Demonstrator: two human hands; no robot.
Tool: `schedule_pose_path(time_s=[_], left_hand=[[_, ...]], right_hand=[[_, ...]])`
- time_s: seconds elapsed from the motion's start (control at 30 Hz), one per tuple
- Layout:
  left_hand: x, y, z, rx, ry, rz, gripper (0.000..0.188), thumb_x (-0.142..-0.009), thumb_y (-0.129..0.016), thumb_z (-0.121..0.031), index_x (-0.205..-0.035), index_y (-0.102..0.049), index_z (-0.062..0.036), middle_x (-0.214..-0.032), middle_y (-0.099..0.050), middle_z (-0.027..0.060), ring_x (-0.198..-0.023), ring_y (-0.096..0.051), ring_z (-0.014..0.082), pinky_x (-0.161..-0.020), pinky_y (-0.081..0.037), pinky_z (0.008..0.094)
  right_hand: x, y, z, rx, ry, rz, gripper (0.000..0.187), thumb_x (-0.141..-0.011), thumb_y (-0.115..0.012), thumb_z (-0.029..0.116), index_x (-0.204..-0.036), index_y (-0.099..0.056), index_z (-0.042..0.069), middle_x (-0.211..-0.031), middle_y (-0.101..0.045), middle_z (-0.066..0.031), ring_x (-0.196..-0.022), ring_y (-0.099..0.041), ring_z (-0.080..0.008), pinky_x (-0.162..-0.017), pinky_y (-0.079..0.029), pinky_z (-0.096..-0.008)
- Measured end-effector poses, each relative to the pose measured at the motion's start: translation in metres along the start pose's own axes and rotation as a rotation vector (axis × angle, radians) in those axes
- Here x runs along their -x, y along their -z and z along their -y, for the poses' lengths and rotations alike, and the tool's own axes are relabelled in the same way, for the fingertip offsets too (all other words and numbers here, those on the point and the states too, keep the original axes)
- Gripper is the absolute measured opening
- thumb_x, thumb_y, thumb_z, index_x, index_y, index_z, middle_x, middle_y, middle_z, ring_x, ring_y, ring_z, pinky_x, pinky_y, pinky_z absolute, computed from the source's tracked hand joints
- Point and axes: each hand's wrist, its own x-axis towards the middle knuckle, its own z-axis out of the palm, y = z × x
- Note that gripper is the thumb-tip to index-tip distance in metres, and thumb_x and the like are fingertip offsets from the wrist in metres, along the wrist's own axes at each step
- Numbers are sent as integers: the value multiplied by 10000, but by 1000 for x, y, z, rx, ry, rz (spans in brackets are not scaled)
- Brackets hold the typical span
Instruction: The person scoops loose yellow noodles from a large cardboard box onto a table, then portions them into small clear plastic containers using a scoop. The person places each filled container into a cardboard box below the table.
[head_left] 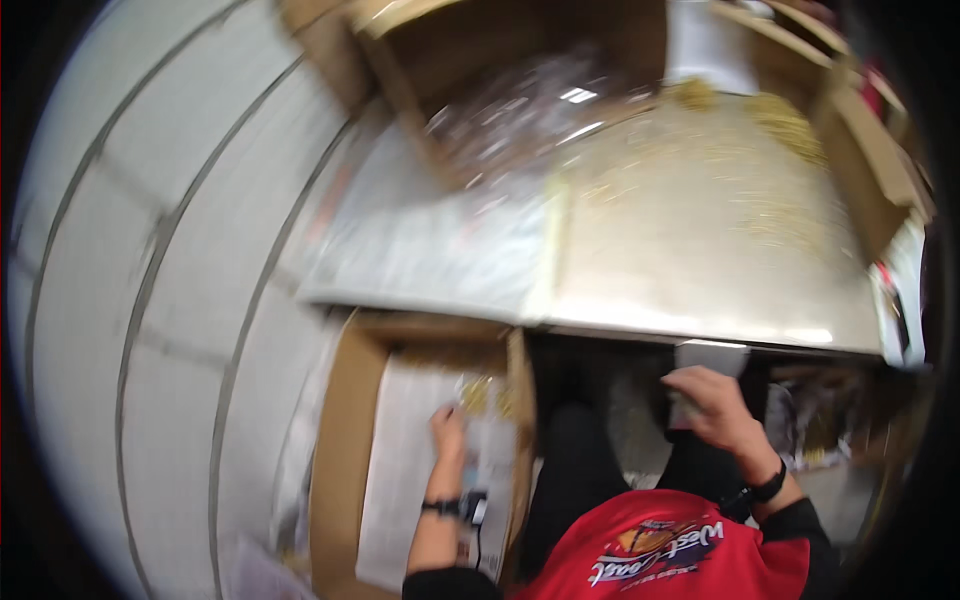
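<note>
My left hand [449,432] reaches down into a cardboard box [340,430] on my left, its fingers pinched together. At the fingertips is a small clear packet [476,394] with gold-coloured pieces in it; motion blur softens the grip. White printed paper [395,470] lines the inside of the box. Over my lap, below the table's front edge, my right hand [712,408] is closed with bent fingers. What it holds, if anything, is blurred and partly hidden.
Beyond the box, a table [690,270] carries scattered gold-coloured pieces, with a thicker heap [785,125] at the far right. An open carton [405,90] with clear plastic bags [530,105] stands at the back. Another cardboard wall [870,160] edges the right side.
</note>
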Motion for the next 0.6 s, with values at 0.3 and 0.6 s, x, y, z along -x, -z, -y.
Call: schedule_pose_path(time_s=[0.3,0.6], left_hand=[[16,-30,-163,23,-370,73,179,-877,-574,-90,-1010,-616,23,-952,-653,91,-863,-626,155,-710,-496,261],[-36,-231,-302,-378,-859,261,161,-852,-579,-118,-912,-638,20,-844,-641,172,-791,-631,285,-735,-482,357]], right_hand=[[-113,109,-174,401,-438,-214,367,-840,-596,230,-1126,-580,1,-1071,-608,-229,-1001,-574,-388,-874,-462,-418],[-260,110,-246,651,-963,11,637,-898,-452,421,-1396,-338,40,-1370,-390,-229,-1207,-380,-540,-950,-301,-696]])
